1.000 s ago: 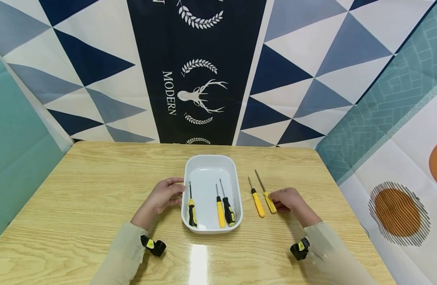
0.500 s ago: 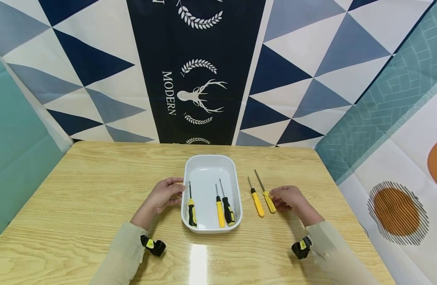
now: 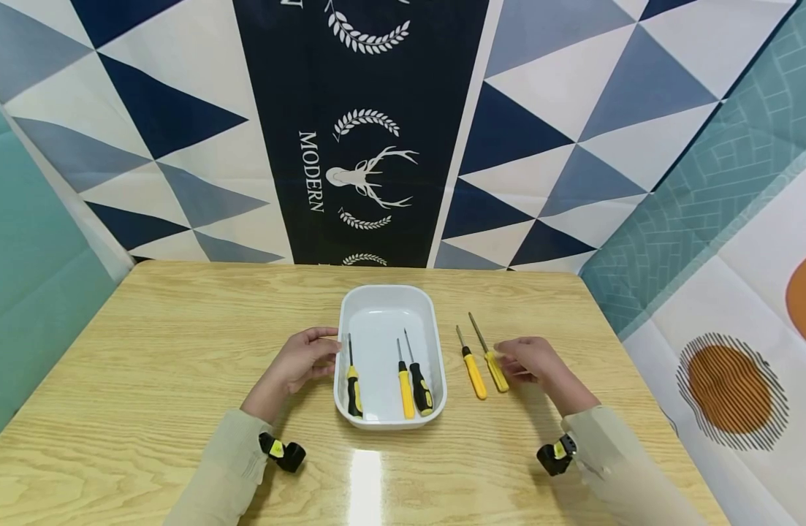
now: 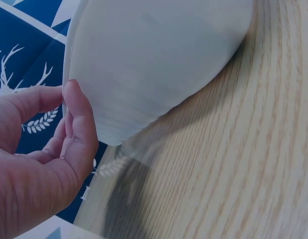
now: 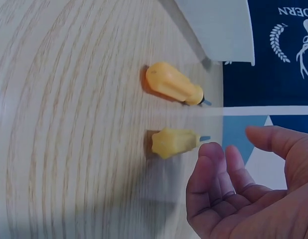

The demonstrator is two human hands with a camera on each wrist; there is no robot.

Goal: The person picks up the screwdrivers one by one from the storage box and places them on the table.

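Observation:
My left hand (image 3: 304, 359) pinches the left rim of a white plastic tray (image 3: 384, 314); in the left wrist view, thumb and finger meet at the tray's edge. Inside lie a black-and-yellow screwdriver (image 3: 354, 394) at the left, a yellow one with a black collar (image 3: 405, 394), and a mostly black one (image 3: 421, 393). Right of the tray, two more screwdrivers lie on the table: an orange-yellow one (image 3: 475, 376) and a clear yellow one (image 3: 497, 372). My right hand (image 3: 530, 359) hovers beside the clear yellow handle (image 5: 174, 143), thumb and fingers apart, holding nothing.
The wooden table (image 3: 199, 351) carries the tray near its middle. A patterned cloth wall (image 3: 370, 88) stands behind its far edge, and teal and white panels flank the sides. Each wrist wears a small black camera (image 3: 284, 453).
My right hand has shifted slightly away from me beside the clear yellow screwdriver. The left hand, the tray and the screwdrivers stay as they were.

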